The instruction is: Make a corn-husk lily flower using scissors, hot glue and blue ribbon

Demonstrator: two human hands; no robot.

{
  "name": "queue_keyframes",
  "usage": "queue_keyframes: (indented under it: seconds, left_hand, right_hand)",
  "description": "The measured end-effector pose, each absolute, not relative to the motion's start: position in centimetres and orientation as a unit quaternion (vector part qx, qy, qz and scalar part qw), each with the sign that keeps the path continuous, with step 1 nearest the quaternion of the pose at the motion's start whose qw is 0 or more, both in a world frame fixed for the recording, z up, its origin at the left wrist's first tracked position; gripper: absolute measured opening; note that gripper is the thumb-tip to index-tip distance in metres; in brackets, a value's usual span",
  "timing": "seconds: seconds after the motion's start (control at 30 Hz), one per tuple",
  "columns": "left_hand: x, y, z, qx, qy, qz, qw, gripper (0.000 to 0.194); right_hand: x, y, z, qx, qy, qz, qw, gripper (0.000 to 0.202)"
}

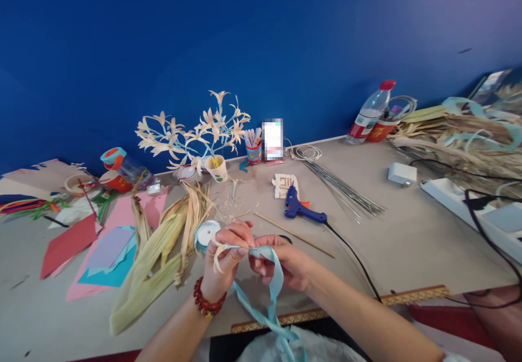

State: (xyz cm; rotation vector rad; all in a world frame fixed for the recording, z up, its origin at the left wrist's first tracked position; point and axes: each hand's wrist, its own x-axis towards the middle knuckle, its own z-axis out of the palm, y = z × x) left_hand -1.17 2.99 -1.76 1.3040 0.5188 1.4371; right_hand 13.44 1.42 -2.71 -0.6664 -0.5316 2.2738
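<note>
Pinched between the fingers of my left hand [229, 248] is a corn husk flower [220, 254], its pale petals hanging over the wrist side and its thin stem pointing right. My right hand [281, 261] grips a light blue ribbon [276, 283] against that stem, fingertips of both hands nearly meeting. From there the ribbon loops down over the table edge toward my lap. A ribbon spool [207, 233] lies just behind my left hand. Part of a dark round object shows behind my right hand; its kind is hidden.
Corn husks [153, 275] and coloured paper [108, 253] lie left. Finished flowers stand in a paper cup [217, 169] by the wall. A blue glue gun [304, 210], its cord running forward, a wooden stick [293, 234] and wires [346, 185] lie right of centre, a power strip [468, 215] farther right.
</note>
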Motion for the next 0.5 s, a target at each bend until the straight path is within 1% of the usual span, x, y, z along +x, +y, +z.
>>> queue_keyframes:
  seconds: [0.17, 0.23, 0.3, 0.4, 0.43, 0.5]
  left_hand:
    - [-1.4, 3.1, -1.9, 0.528, 0.243, 0.602, 0.547, 0.011]
    - [-1.5, 3.1, -2.1, 0.52, 0.243, 0.601, 0.555, 0.01]
    - [-1.4, 3.1, -2.1, 0.509, 0.236, 0.606, 0.564, 0.009]
    - [-1.3, 3.1, -1.9, 0.498, 0.232, 0.609, 0.572, 0.006]
    - [-1.2, 3.1, -1.8, 0.495, 0.237, 0.608, 0.574, 0.005]
    - [-1.1, 3.1, -1.7, 0.486, 0.248, 0.608, 0.576, 0.005]
  right_hand:
    - [13.4, 1.1, -3.2, -0.25, -0.262, 0.871, 0.333, 0.03]
    - [13.6, 0.9, -3.3, -0.272, -0.285, 0.854, 0.339, 0.028]
    - [13.9, 0.7, -3.3, -0.324, -0.309, 0.802, 0.396, 0.021]
    - [14.5, 0.5, -2.9, -0.388, -0.37, 0.661, 0.525, 0.013]
    - [14.6, 0.4, -2.7, -0.393, -0.396, 0.623, 0.547, 0.013]
    - [14.8, 0.2, -2.3, -0.386, -0.444, 0.593, 0.55, 0.011]
